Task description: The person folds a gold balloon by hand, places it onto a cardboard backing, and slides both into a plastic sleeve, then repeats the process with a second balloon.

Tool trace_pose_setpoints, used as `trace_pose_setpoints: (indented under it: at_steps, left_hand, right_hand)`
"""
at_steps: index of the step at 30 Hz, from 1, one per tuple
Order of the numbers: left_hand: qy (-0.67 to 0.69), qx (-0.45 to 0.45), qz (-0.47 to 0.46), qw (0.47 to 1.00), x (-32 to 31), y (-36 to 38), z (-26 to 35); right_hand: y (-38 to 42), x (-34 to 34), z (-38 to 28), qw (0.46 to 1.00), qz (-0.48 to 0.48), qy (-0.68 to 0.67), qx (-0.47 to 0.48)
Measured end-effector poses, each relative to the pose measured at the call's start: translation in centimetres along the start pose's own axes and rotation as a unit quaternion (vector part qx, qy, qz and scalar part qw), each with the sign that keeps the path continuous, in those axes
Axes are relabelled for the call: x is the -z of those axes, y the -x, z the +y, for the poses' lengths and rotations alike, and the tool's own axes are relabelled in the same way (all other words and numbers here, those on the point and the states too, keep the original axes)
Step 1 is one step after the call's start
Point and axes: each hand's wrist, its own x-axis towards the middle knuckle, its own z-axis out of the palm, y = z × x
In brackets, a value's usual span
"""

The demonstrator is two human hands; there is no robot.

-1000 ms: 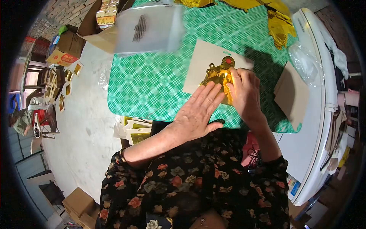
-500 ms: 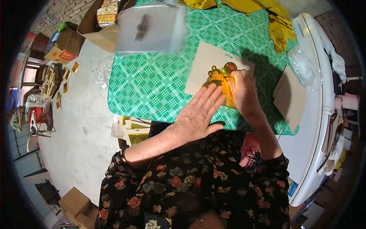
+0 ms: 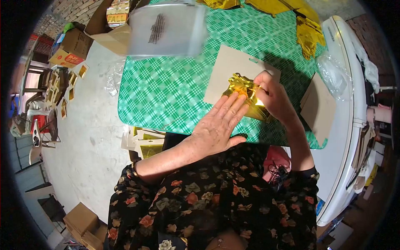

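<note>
A crumpled, shiny gold foil balloon [image 3: 238,81], flat and folded, lies over the lower part of a beige card [image 3: 225,62] with a slot near its top edge. My left hand [image 3: 217,126] rests flat on the foil, fingers stretched out and thumb apart, pressing it from the left. At the foil's right side, my right hand [image 3: 273,99] is closed, with the foil's edge pinched between thumb and fingers. Part of the foil is hidden under both hands.
A green checked tabletop [image 3: 162,89] carries a stack of clear plastic bags [image 3: 179,33] at the back left. More gold foil [image 3: 308,35] lies at the back right. Beige cards [image 3: 320,104] and a clear plastic bag [image 3: 334,75] are to the right. An open carton [image 3: 110,39] stands back left.
My right hand has shifted slightly right and turned, drawing the foil's upper right part over. The red spot on the foil no longer shows. My left hand stays nearly in place.
</note>
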Motion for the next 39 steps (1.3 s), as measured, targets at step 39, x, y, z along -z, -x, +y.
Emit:
trace_pose_setpoints:
  at_steps: [39]
  left_hand:
    - [0.041,0.011,-0.001,0.999,0.4,-0.2,0.1]
  right_hand:
    - [5.3,-4.6,-1.7,0.946,0.061,0.287,0.138]
